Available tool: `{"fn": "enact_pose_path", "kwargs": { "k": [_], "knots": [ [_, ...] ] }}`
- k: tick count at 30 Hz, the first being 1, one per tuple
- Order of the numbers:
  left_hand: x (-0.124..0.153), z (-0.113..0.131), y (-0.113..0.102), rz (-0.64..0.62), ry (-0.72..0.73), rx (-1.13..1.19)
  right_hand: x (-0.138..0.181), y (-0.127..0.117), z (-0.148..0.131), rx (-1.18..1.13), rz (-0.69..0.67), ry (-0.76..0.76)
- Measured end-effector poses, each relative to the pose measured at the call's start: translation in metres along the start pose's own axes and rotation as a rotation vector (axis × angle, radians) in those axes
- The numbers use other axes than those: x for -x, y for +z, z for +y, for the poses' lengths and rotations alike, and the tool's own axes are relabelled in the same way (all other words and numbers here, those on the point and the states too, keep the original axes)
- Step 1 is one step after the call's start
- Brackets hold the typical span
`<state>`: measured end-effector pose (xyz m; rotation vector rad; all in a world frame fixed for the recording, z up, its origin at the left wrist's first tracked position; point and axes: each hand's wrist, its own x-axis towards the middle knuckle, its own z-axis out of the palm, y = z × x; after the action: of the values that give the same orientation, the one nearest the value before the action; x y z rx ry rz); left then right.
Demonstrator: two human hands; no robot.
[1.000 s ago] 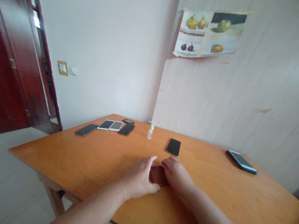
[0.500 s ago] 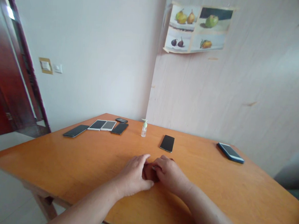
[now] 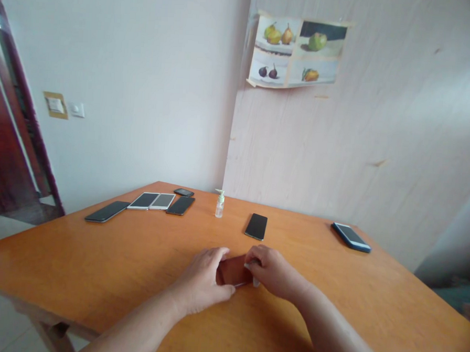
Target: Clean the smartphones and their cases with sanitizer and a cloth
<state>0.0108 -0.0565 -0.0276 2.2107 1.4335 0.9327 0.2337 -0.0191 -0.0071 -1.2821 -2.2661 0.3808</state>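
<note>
Got a dark glossy phone between both hands, toward the front of the desk; can't tell if flat on it or slightly lifted. Gripping its left end with the left hand, thumb on the near edge, fingers at the far one. Pinching a white scrap in the fingers of the right hand, at the phone's right end; can't tell paper from cloth. Would call it mid-wipe: under way, not finished. Can't judge coverage of the surface.

Further out, see a black phone just beyond the hands, then an upright pump bottle behind and to the left. Far left, see five more: a long black phone, two white-framed phones side by side, a dark phone, a small dark phone. Far right, see a blue-cased phone. Can't tell done from untouched among these.

Markings: no readable brand or label on phones or bottle, no legible writing on the fruit pictures on the wall panel.
</note>
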Motion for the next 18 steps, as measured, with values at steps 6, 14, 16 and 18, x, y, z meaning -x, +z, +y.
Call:
{"fn": "enact_pose_path", "kwargs": {
  "k": [6,14,16,18],
  "knots": [
    [-0.002,0.012,-0.01,-0.01,0.034,0.08,-0.005,-0.018,0.036,0.039,0.345,0.306],
    [-0.005,0.014,-0.015,0.036,0.074,0.058,-0.008,-0.021,0.012,-0.159,0.65,0.187],
    [-0.006,0.014,-0.015,0.065,0.087,0.036,-0.005,-0.011,-0.012,-0.179,0.636,0.032],
    [-0.007,0.014,-0.016,0.073,0.11,0.023,0.0,0.0,-0.035,-0.182,0.54,-0.119]
  ]
}}
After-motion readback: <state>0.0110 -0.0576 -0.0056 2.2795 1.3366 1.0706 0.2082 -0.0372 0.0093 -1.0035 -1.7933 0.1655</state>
